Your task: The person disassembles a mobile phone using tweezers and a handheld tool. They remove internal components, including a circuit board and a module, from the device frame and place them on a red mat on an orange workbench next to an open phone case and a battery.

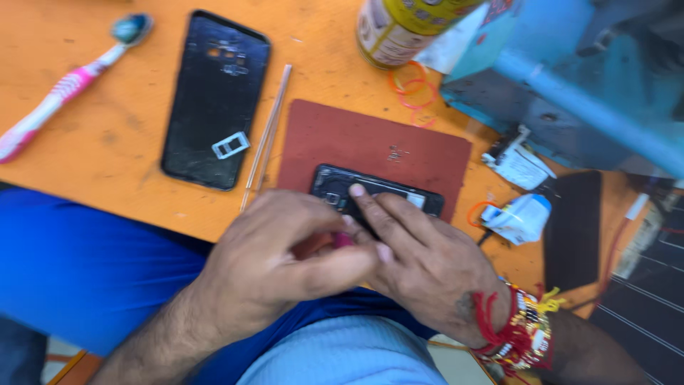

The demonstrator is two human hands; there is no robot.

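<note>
While our right hand point(427, 260) presses fingers flat along the opened phone point(377, 192), lying crosswise on the red mat point(370, 139), our left hand point(285, 257) pinches a small pink tool point(344, 240) at its near edge

The table point(128, 135) is orange, scuffed with darker marks. At far left lies a toothbrush point(50, 103) with a pink and white handle and a dark teal head. Right of it the phone back cover point(214, 100) is black, with a small silvery tray point(230, 145) on it. The mat point(370, 142) is brick red; the opened phone point(377, 192) on it is black. The can point(402, 28) at the far edge is yellow and cream. Rubber bands point(412, 85) are orange. The machine point(570, 78) at far right is light blue. Wrist threads point(516, 328) are red, yellow and white. The near cloth point(78, 264) is bright blue.
</note>
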